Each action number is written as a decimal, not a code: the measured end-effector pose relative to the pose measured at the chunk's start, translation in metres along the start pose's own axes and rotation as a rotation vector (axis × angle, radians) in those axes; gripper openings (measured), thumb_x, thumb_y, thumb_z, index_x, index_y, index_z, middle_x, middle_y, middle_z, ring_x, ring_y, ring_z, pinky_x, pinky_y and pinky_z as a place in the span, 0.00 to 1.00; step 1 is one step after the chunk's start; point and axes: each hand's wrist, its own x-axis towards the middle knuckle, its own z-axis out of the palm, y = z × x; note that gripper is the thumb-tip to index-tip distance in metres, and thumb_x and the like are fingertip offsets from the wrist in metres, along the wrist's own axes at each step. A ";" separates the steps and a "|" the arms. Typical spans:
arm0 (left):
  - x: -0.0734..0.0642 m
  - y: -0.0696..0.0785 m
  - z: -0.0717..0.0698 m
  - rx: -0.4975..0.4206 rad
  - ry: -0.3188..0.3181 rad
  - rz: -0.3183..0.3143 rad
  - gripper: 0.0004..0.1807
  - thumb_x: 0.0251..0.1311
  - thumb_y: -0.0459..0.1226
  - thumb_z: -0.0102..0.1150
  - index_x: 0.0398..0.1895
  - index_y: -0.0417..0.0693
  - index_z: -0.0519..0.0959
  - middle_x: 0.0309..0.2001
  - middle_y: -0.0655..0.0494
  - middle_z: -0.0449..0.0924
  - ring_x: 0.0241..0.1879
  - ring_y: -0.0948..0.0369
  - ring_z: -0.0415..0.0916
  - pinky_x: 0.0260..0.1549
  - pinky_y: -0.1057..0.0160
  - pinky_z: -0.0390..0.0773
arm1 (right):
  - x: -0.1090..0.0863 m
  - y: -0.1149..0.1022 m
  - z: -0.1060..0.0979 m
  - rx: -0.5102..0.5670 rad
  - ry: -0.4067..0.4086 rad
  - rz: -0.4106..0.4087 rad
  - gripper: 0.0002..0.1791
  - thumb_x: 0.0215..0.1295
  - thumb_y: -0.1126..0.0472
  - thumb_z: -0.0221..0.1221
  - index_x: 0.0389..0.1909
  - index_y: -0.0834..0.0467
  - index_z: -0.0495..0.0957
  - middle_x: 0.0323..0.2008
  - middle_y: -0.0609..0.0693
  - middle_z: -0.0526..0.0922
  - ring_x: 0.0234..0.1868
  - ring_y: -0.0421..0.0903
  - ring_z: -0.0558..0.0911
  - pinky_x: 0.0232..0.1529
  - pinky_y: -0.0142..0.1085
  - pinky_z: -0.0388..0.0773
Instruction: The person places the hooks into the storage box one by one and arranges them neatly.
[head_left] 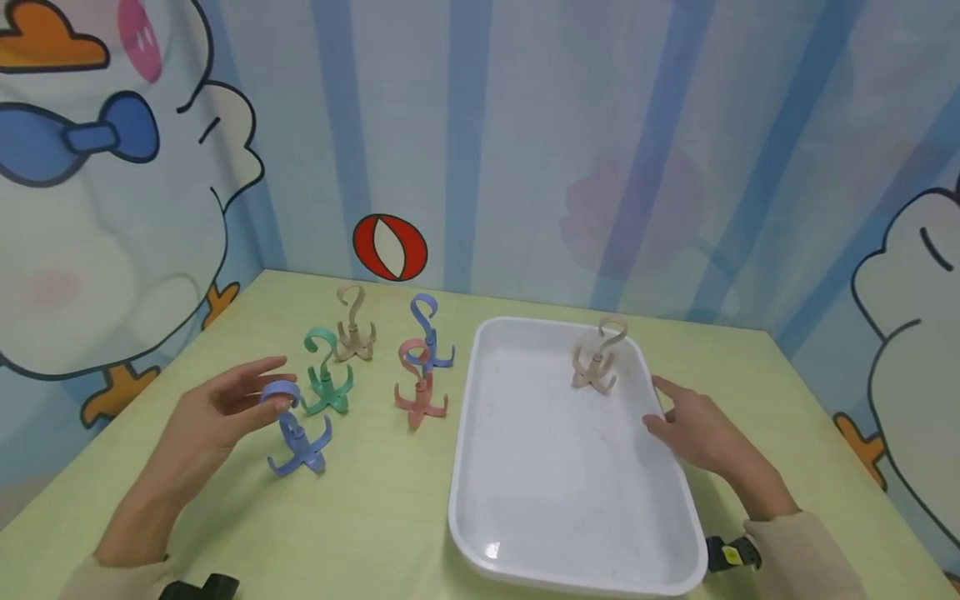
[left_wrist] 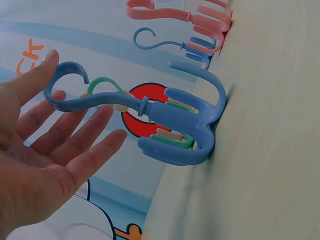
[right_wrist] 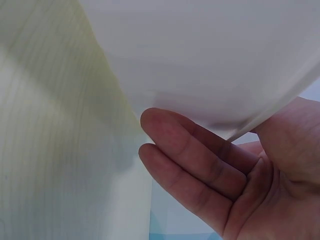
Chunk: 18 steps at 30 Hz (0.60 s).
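Note:
A blue multi-prong hanging hook point(head_left: 302, 450) stands upright on the table at the left, prongs down. My left hand point(head_left: 217, 408) is around its curled top, fingers spread and nearly straight. In the left wrist view, the thumb point(left_wrist: 40, 75) lies right beside the curl of that blue hook point(left_wrist: 182, 117). My right hand point(head_left: 693, 429) grips the right rim of a white tray point(head_left: 577, 492), thumb over the edge and fingers outside. The right wrist view shows those fingers point(right_wrist: 195, 165) bent against the tray's outer wall point(right_wrist: 200, 60). One beige hook point(head_left: 595, 371) stands inside the tray, toward the back right.
Between the left hand and the tray stand a green hook point(head_left: 327, 392), a beige hook point(head_left: 355, 340), a pink hook point(head_left: 420, 404) and a second blue hook point(head_left: 431, 346). A striped cartoon backdrop point(head_left: 517, 167) rises behind the pale green table point(head_left: 360, 533).

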 end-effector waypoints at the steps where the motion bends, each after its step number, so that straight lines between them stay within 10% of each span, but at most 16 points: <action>1: -0.001 -0.002 0.000 -0.010 -0.004 -0.014 0.35 0.72 0.46 0.66 0.79 0.50 0.69 0.54 0.78 0.83 0.51 0.79 0.81 0.47 0.76 0.83 | 0.000 0.000 0.000 0.003 0.000 0.002 0.41 0.78 0.60 0.58 0.81 0.72 0.49 0.56 0.75 0.83 0.44 0.60 0.91 0.35 0.46 0.90; 18: -0.002 -0.015 0.007 -0.259 -0.111 -0.041 0.27 0.79 0.44 0.57 0.74 0.40 0.72 0.53 0.66 0.89 0.54 0.66 0.87 0.51 0.65 0.87 | 0.001 0.001 0.002 0.020 -0.001 0.014 0.41 0.79 0.59 0.58 0.82 0.70 0.49 0.57 0.75 0.82 0.45 0.61 0.91 0.35 0.46 0.91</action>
